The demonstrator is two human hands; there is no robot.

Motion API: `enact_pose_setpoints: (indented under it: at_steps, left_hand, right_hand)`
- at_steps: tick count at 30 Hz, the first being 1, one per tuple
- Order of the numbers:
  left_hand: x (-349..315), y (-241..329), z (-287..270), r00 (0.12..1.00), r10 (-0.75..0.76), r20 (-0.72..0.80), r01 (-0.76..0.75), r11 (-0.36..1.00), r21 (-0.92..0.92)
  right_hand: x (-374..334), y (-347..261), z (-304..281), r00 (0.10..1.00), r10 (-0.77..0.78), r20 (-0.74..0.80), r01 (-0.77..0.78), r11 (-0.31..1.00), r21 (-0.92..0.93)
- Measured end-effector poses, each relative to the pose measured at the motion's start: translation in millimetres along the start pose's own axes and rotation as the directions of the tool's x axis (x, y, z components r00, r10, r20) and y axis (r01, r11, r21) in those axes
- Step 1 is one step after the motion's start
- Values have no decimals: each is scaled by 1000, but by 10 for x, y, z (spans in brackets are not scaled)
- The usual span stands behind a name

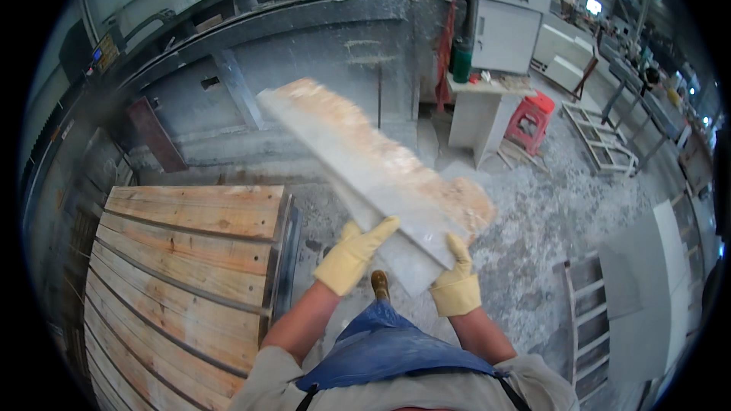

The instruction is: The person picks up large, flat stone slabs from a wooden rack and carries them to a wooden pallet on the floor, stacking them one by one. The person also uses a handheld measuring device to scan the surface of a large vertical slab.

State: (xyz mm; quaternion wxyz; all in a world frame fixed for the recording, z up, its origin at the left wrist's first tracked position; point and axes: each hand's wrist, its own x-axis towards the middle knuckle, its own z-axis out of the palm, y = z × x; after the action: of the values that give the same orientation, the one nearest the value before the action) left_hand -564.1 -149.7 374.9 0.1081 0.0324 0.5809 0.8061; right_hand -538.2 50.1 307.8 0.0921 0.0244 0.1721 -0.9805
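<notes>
A long stone slab (358,171) is held out in front of me, slanting from upper left to lower right. Its near side is smooth and pale grey, while the far side is rough, broken and orange-brown. My left hand (346,259), in a yellow glove, grips the slab's near edge with the thumb on top. My right hand (456,285), gloved the same way, grips the lower right end, thumb also on top. The fingers of both hands are hidden beneath the stone. A flat grey piece (407,259) shows below the near edge; whether it is separate I cannot tell.
A wooden slatted pallet (183,259) stands at my left. Ahead runs a dusty grey machine bench (304,53). Beyond, to the right, are a white cabinet (506,30), a small table (487,91) and a red stool (531,118). Grey slabs (636,297) lean on a rack at right.
</notes>
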Motion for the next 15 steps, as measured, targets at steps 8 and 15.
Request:
enact_pose_setpoints:
  at_steps: [8, 15]
  left_hand:
    - [2806, 393, 498, 823, 228, 520, -220, 972, -78]
    - [3920, 1192, 1105, 659, -5, 753, -68, 995, 67]
  right_hand:
    - [1601, -823, 336, 803, -595, -10, 590, 798, -119]
    - [2487, -1426, 766, 498, -852, -162, 841, 520, -152]
